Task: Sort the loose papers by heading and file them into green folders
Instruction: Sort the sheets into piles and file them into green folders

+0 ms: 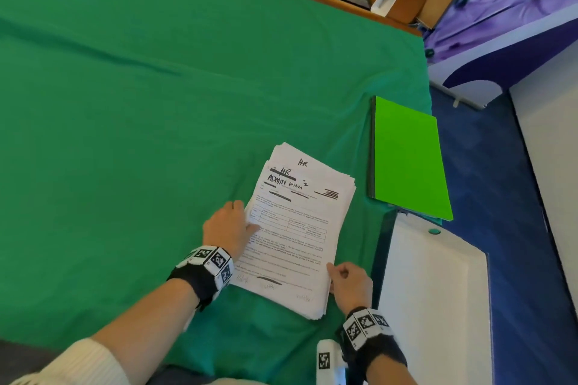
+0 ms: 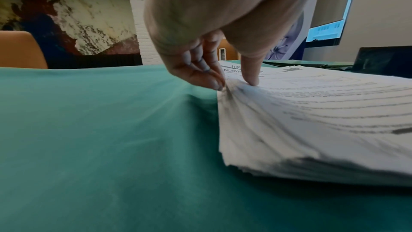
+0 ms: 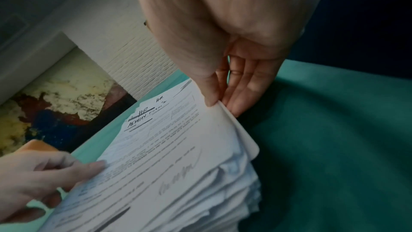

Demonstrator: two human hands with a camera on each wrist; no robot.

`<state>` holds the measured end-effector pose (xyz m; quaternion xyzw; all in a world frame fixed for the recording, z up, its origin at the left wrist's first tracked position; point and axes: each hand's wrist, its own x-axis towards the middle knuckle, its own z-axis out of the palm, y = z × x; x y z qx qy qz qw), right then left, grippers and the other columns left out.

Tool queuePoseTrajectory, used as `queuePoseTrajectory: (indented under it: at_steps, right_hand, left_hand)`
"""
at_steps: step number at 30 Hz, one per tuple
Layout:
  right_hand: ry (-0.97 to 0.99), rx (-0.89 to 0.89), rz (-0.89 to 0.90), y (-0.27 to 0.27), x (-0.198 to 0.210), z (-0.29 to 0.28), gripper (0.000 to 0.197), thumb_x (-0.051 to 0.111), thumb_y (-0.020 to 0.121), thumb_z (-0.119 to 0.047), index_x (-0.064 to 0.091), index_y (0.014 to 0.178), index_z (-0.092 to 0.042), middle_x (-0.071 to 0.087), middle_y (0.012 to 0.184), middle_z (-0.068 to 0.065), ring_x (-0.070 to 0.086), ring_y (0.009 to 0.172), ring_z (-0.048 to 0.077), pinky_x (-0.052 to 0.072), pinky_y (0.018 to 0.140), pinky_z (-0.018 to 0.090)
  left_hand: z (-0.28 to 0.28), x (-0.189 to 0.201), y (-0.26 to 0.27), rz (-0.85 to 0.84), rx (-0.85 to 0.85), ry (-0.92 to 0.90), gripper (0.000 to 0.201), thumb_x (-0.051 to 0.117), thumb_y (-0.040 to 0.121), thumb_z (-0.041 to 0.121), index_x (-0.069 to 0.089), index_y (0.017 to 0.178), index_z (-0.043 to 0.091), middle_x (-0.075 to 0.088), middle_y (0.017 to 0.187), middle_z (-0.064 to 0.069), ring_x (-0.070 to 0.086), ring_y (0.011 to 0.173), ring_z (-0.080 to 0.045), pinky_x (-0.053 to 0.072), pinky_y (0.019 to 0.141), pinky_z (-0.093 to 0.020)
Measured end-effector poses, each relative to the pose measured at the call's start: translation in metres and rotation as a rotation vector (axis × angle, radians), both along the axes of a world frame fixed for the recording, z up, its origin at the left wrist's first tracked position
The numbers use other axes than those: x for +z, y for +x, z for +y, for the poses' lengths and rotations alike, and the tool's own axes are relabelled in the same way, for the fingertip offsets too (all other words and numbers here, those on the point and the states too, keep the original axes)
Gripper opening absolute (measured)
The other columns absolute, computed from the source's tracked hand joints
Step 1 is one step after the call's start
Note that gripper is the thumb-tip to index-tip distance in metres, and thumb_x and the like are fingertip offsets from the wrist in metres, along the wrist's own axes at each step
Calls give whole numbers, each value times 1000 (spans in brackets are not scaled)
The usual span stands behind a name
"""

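Note:
A thick stack of loose papers lies on the green cloth, its top sheet headed "HR" over "ADMIN Form". Sheets headed "HR" peek out beyond it. My left hand pinches the stack's left edge, thumb on top and fingers at the side; the left wrist view shows this pinch on the papers. My right hand pinches the right edge of the top few sheets, thumb above and fingers beneath, lifting that edge slightly. A bright green folder lies shut to the right of the stack.
The green cloth covers the table, with wide free room to the left and beyond the stack. A white panel sits by the table's right edge below the folder. Blue floor lies to the right. Wooden chair backs stand beyond the far edge.

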<state>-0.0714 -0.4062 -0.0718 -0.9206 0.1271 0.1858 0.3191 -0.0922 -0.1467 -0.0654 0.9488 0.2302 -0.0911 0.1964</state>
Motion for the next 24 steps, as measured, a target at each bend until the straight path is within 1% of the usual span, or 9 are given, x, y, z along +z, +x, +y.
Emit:
queuePoseTrajectory:
  at_steps: [2,5,9,12,16,18,21,22,24]
  right_hand:
    - [-47,31,28,-2,4,2,20,60,93,-31,63,82,-14,67,82,-2,62,76,15,49,70,27]
    - [-75,56,102,-7,8,8,17,63,91,-32,58,95,-16,65,97,0,59,85,14,49,77,28]
    - [-246,74,-42,-6,16,23,54,64,89,-38,45,132,-12,45,129,10,48,116,25,42,100,36]
    - [-110,87,-214,-6,38,46,58,58,90,-51,46,134,-15,46,130,4,47,119,19,40,101,32]
    - [426,-62,60,3,52,83,58,50,81,-73,54,117,-28,62,114,-9,62,102,9,52,92,35]
    - [572,-148,138,12,45,92,53,58,83,-65,51,118,-25,64,112,-3,65,100,12,56,89,40]
    - [427,-171,8,21,36,91,35,61,92,-30,58,123,-15,67,116,4,64,104,18,52,95,42]
    - [339,-146,-22,23,35,86,33,57,94,-22,58,126,-12,66,120,6,62,107,21,50,97,42]
    - [251,-107,-46,30,36,79,35,53,96,-17,55,130,-9,62,128,9,58,113,26,47,101,44]
  left_hand:
    - [-1,2,2,30,-18,-12,37,57,91,53,46,94,18,51,85,5,55,73,-12,44,61,-24]
    - [-1,3,4,12,-80,5,26,52,98,42,47,87,19,48,79,7,51,69,-10,41,59,-23]
    - [2,9,12,-15,-316,198,24,39,104,35,57,100,21,54,85,8,51,79,-11,46,60,-24]
    - [1,20,14,-68,-428,281,30,38,105,38,61,95,21,58,83,8,50,79,-11,46,61,-24]
    - [-20,35,8,-277,-530,56,33,36,103,42,61,95,22,57,89,6,49,83,-14,39,60,-28]
    - [-30,33,6,-298,-604,-188,27,42,101,38,65,103,23,58,96,7,52,90,-16,43,69,-30]
    - [-30,25,5,-238,-542,-677,21,51,99,23,69,109,20,66,110,8,58,99,-10,48,87,-30]
    - [-27,22,4,-253,-457,-719,18,54,97,19,69,106,20,67,110,9,60,99,-8,49,90,-30]
    - [-13,16,7,-283,-260,-555,12,56,96,19,67,102,19,65,107,6,60,94,-10,51,88,-32]
